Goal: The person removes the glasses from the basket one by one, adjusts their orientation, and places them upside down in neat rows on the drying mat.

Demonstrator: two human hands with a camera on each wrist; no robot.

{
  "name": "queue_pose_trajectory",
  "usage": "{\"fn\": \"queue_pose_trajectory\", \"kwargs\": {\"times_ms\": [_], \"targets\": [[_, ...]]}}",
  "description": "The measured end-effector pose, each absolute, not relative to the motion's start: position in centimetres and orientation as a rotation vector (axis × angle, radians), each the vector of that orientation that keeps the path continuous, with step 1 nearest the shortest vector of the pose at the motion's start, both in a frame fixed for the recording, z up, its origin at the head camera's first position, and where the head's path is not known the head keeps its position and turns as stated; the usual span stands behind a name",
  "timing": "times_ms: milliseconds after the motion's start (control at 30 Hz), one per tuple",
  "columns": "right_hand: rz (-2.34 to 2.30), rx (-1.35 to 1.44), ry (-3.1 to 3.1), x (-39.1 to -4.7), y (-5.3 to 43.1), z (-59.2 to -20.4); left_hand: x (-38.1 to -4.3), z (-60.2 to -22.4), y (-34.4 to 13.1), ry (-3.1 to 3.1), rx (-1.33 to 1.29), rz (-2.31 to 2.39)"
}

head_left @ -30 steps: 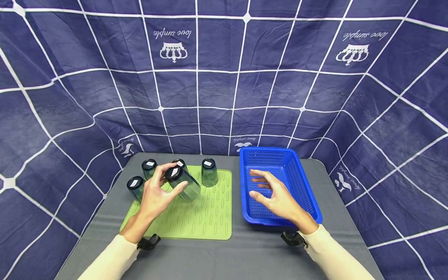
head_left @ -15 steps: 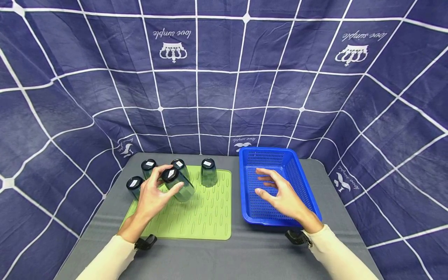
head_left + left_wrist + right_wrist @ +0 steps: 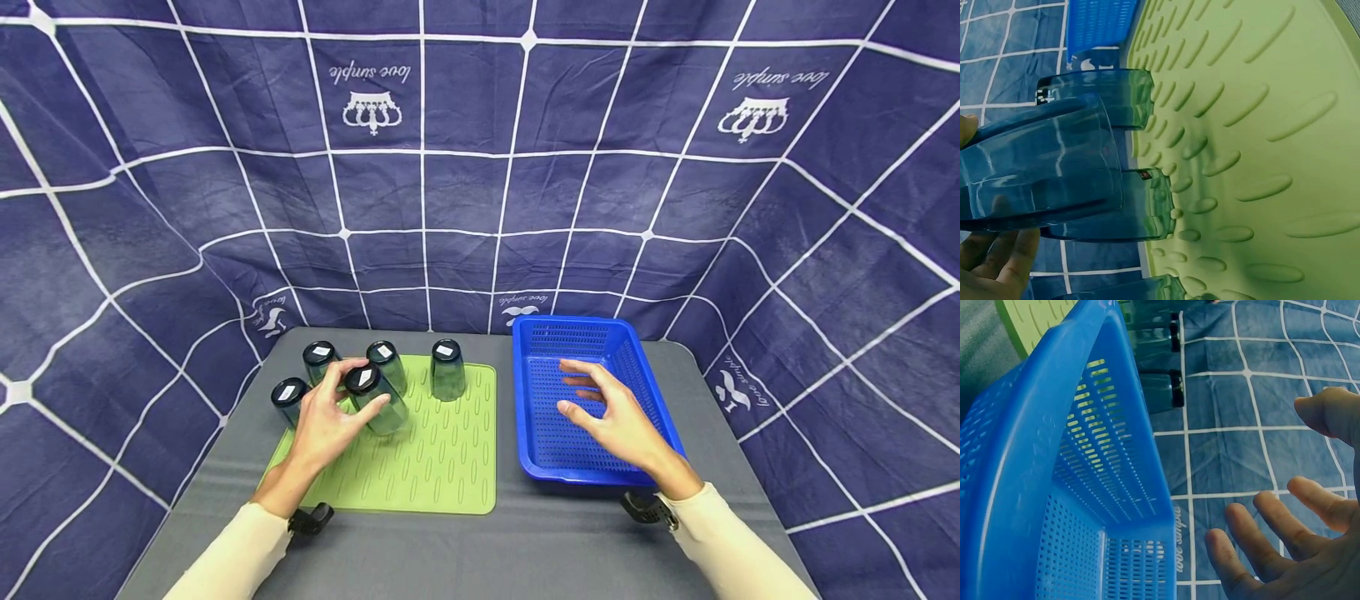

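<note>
My left hand holds an upside-down blue-tinted glass tumbler near its base, thumb on one side and fingers on the other. In the left wrist view this tumbler has its mouth apart from the green ridged mat. Behind it, upside-down tumblers stand at the mat's far side, one in the middle and one to the right. Two more, one at the back left and one at the front left, are partly hidden by my left hand. My right hand hovers over the blue basket, fingers spread, holding nothing.
The perforated basket stands on the grey table, right of the mat. A blue curtain with white lines rises behind the table and along both sides. Each wrist carries a black strapped device.
My left hand has brought the tumbler left and slightly down over the mat, uncovering more of the middle tumbler behind. My right hand has drifted a little right above the basket.
</note>
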State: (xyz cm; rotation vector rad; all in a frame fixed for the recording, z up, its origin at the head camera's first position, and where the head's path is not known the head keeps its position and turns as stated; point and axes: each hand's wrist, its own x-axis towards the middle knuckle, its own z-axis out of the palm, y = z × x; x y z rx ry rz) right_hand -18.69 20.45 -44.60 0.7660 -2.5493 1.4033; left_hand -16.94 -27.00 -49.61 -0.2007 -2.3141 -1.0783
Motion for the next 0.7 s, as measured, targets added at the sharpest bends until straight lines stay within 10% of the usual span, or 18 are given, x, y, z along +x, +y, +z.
{"fn": "queue_pose_trajectory", "kwargs": {"times_ms": [700], "targets": [[1.306, 0.687, -2.575, -18.9, 22.4, -44.4, -17.6, -51.1, -27.9, -2.405, -0.179, -0.950]]}}
